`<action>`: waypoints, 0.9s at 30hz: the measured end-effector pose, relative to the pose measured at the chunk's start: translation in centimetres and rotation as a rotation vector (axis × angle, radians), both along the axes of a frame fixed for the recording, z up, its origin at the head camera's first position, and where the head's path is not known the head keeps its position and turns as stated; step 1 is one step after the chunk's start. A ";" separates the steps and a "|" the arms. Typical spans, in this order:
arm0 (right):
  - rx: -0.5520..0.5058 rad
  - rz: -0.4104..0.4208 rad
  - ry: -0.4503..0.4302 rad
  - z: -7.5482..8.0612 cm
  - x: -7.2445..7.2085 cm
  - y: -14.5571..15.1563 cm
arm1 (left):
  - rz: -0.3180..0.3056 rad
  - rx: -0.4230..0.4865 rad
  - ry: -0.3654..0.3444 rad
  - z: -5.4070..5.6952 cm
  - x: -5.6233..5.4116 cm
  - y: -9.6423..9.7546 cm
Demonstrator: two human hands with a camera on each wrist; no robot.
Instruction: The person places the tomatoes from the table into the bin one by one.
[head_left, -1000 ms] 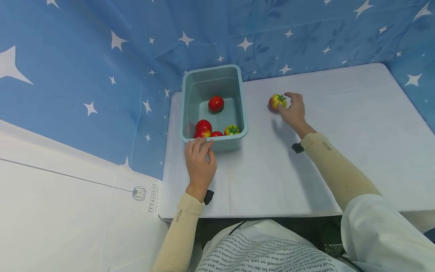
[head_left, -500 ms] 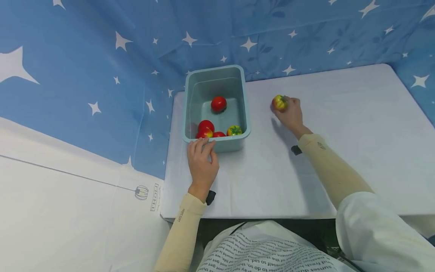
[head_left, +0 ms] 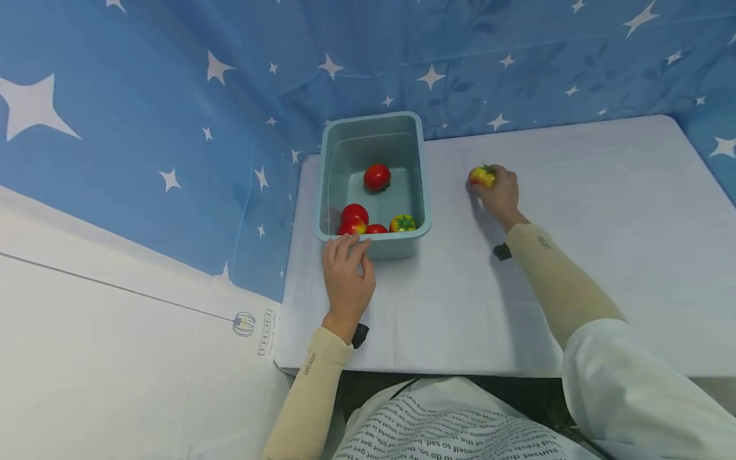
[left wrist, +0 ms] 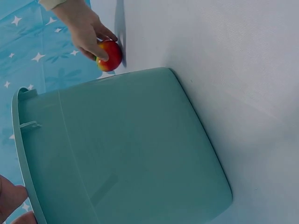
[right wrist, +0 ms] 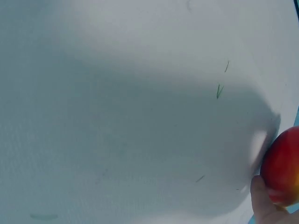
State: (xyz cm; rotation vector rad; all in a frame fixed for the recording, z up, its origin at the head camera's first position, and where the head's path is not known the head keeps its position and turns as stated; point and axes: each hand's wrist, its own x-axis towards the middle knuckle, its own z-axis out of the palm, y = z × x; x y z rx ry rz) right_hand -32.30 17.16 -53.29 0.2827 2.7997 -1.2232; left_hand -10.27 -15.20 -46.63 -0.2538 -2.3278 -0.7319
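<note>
In the head view my right hand (head_left: 502, 195) grips a red-and-yellow tomato (head_left: 482, 177) with a green stem, at the table's far side, right of a blue-green plastic bin (head_left: 376, 246). The tomato's red underside (right wrist: 282, 165) shows in the right wrist view, a fingertip against it. My left hand (head_left: 347, 281) rests its loosely bent fingertips on the bin's near rim. Inside the bin are a red tomato (head_left: 377, 177) in the middle and several more along the near wall, among them a yellow-green one (head_left: 402, 223). The near rim partly hides those.
The white-covered table (head_left: 575, 255) extends to the right of the bin. A blue star-patterned curtain (head_left: 368, 51) hangs along the back and left, close behind the bin.
My right fingers have closed round the tomato, which has turned slightly in the grasp. My left hand stays at the bin's rim. The head view has shifted a little.
</note>
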 end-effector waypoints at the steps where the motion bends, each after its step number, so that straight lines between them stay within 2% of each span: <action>1: 0.001 -0.009 -0.003 0.0 0.0 0.1 | 0.001 0.000 -0.003 0.0 0.0 0.0; 6: -0.021 -0.046 0.004 0.6 0.1 0.2 | 0.002 -0.002 -0.003 -0.1 0.0 0.1; 10: -0.068 -0.051 0.092 1.6 0.0 -0.2 | 0.000 0.001 -0.003 -0.1 -0.1 0.0; 17: -0.155 -0.046 0.206 4.9 0.2 -2.9 | -0.001 0.004 0.006 0.0 0.0 0.0; 21: -0.177 -0.005 0.268 6.5 0.4 -4.4 | 0.000 0.000 0.001 0.0 0.0 0.0; 27: -0.216 0.058 0.307 9.3 1.2 -6.5 | 0.001 -0.001 0.004 -0.1 0.0 0.0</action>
